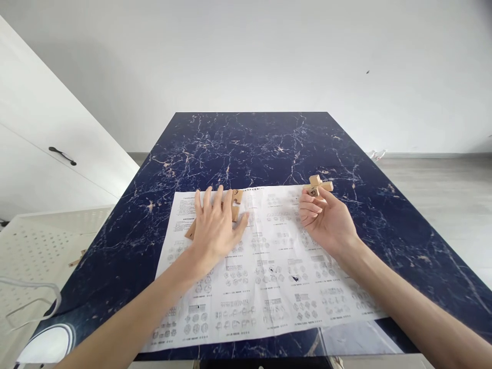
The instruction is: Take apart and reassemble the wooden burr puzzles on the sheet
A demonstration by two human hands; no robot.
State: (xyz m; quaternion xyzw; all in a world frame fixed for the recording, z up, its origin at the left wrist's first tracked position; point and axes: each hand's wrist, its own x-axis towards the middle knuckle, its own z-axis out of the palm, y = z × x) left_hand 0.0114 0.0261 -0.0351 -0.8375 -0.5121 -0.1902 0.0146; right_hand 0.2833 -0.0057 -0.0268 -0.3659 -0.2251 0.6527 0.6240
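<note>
My left hand (216, 225) lies flat, fingers stretched out, on top of several loose wooden puzzle pieces (236, 197) that rest on a printed instruction sheet (261, 277). Most of those pieces are hidden under the palm. One piece (190, 231) pokes out at the hand's left side. My right hand (325, 218) is raised a little above the sheet, palm up, fingers curled. Its thumb and fingertips pinch a small cross-shaped wooden assembly (318, 185) with a dark mark on one face.
The sheet lies on a dark blue marble-patterned table (269, 143). A white perforated tray or cart (42, 241) stands to the left, with a white cabinet and black handle (62, 156) behind it. A white wall and grey floor lie beyond.
</note>
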